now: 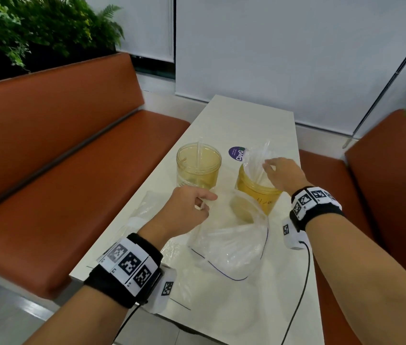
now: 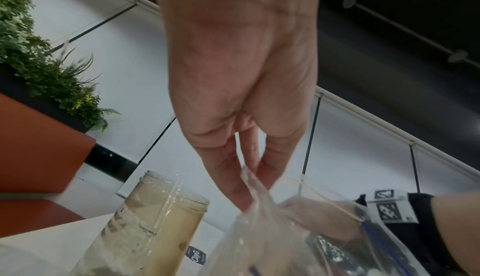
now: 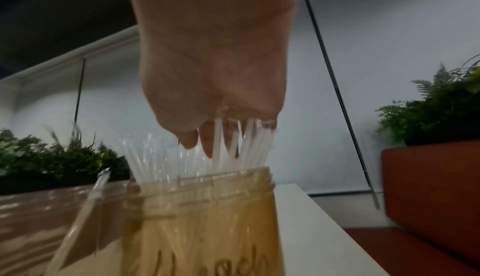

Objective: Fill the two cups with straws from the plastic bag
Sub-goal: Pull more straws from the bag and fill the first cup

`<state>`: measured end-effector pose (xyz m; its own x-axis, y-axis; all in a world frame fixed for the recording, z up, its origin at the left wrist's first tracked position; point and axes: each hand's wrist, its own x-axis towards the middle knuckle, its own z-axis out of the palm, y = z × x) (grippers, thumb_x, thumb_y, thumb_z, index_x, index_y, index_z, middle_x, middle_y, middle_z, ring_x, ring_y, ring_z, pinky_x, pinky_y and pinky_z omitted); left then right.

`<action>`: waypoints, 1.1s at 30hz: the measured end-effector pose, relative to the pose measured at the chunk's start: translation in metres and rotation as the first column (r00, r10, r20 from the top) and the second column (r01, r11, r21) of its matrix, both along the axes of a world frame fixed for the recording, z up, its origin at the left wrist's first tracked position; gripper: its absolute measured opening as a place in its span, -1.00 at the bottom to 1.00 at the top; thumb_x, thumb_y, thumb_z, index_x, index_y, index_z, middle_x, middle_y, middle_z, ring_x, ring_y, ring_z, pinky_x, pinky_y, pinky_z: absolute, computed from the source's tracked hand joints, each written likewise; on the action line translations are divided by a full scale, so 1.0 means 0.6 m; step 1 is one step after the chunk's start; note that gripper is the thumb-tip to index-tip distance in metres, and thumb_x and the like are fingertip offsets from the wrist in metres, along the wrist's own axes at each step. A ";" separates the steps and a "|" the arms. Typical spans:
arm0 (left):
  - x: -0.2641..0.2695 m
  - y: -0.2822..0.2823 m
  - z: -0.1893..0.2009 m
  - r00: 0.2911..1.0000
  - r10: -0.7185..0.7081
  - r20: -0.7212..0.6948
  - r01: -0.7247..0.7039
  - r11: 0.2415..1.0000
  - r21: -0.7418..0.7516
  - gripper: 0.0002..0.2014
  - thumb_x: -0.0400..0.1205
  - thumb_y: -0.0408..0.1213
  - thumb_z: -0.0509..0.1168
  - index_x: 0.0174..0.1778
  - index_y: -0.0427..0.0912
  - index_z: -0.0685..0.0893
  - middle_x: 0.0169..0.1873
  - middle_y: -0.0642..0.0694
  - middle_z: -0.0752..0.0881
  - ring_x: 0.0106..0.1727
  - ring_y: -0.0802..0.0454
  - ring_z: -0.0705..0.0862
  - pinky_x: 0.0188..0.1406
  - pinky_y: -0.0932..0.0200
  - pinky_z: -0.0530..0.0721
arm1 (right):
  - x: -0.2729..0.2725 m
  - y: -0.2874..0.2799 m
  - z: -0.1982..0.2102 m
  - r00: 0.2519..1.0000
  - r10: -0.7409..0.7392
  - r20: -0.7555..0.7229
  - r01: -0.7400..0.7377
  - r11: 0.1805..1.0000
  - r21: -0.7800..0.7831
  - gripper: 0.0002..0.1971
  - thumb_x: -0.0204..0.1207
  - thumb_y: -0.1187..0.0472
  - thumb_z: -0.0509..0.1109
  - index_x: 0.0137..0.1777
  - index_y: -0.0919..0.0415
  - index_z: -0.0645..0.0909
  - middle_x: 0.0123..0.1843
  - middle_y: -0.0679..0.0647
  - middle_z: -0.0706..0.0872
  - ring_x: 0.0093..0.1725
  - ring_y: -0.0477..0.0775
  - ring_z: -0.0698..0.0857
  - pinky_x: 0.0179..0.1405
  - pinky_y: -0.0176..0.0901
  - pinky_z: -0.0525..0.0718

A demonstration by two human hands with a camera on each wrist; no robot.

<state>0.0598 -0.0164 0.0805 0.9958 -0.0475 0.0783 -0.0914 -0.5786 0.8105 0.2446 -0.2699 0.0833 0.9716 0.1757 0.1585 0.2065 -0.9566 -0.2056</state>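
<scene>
White table [image 1: 259,115] bearing 2 cups. R hand [image 1: 282,174] gripping straw bundle [image 3: 244,143] standing in right cup [image 1: 259,195]. L hand [image 1: 184,210] pinching plastic bag [image 1: 231,247], near side. Left cup [image 1: 198,168] holding 1 straw [image 1: 200,155].

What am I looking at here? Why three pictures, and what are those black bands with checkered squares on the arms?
There is no robot here: a person works with bare hands. The bands carry printed markers and a small camera on each wrist. The big picture comes from a camera on the person's head; the other two look along each hand from the wrists.

On the white table stand two yellowish cups. The left cup holds one straw. The right hand grips a bunch of straws standing in the right cup. The left hand pinches the top of the clear plastic bag, which lies in front of the cups.
</scene>
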 end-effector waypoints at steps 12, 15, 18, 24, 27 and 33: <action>-0.004 -0.010 -0.006 0.999 -0.049 0.018 0.043 0.970 0.239 -0.21 0.35 -0.59 0.29 0.54 0.02 0.62 0.29 0.00 0.76 -0.06 0.11 0.62 -0.02 0.34 0.50 | -0.214 0.106 0.126 0.797 0.512 -0.322 -0.347 0.823 0.450 -0.83 0.64 0.24 0.44 0.00 0.30 0.84 -0.18 0.13 0.89 -0.22 0.05 0.88 -0.14 -0.10 0.85; -0.008 -0.010 -0.003 0.998 -0.046 0.038 0.037 0.979 0.198 -0.24 0.37 -0.63 0.32 0.53 -0.08 0.63 0.22 0.04 0.76 -0.06 0.10 0.63 -0.14 0.55 0.46 | -0.238 0.139 0.061 0.728 0.353 -0.587 -0.518 0.845 -0.134 -0.43 0.55 0.24 0.51 0.57 0.06 0.54 0.42 0.01 0.71 0.36 0.07 0.71 0.38 -0.01 0.68; -0.014 -0.011 0.002 0.998 -0.044 0.037 0.039 0.990 0.136 -0.26 0.39 -0.65 0.40 0.53 -0.12 0.63 0.21 0.00 0.73 -0.03 0.13 0.61 -0.15 0.56 0.44 | -0.245 0.156 -0.007 0.725 0.317 -0.612 -0.534 0.819 -0.208 -0.18 0.40 0.24 0.61 0.64 -0.10 0.38 0.53 0.00 0.54 0.43 0.13 0.62 0.36 0.12 0.68; -0.016 0.013 -0.014 0.995 0.020 0.102 -0.030 0.995 0.099 -0.42 0.43 -0.65 0.30 0.29 -0.07 0.80 0.12 0.04 0.82 0.04 0.05 0.70 0.03 0.51 0.56 | -0.235 0.144 -0.056 0.711 0.427 -0.558 -0.537 0.843 -0.040 -0.47 0.57 0.00 0.51 0.51 -0.01 0.50 0.39 0.08 0.53 0.35 0.15 0.57 0.34 0.02 0.57; -0.019 0.026 -0.017 0.994 0.064 0.094 -0.070 0.995 0.067 -0.59 0.58 -0.58 0.31 0.18 -0.08 0.86 0.09 0.00 0.86 0.10 -0.03 0.76 0.26 0.15 0.67 | -0.230 0.126 -0.053 0.713 0.491 -0.501 -0.486 0.860 0.152 -0.58 0.68 -0.01 0.40 0.47 0.08 0.47 0.36 0.03 0.61 0.24 0.10 0.58 0.19 -0.09 0.52; -0.021 0.019 -0.006 0.991 0.106 -0.077 -0.120 0.969 -0.215 -0.59 0.65 -0.54 0.14 0.15 -0.09 0.83 0.15 -0.09 0.80 0.02 -0.09 0.77 -0.12 0.00 0.80 | -0.243 0.117 -0.001 0.753 0.588 -0.295 -0.395 0.763 0.512 -0.90 0.75 0.07 0.31 0.07 -0.20 0.60 0.08 -0.18 0.71 0.07 -0.07 0.72 0.07 -0.25 0.57</action>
<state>0.0473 -0.0051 0.0770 0.9970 0.0770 0.0094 0.0214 -0.3900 0.9206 0.0986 -0.1998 0.0830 0.7453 0.6631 -0.0690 0.4255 -0.5528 -0.7165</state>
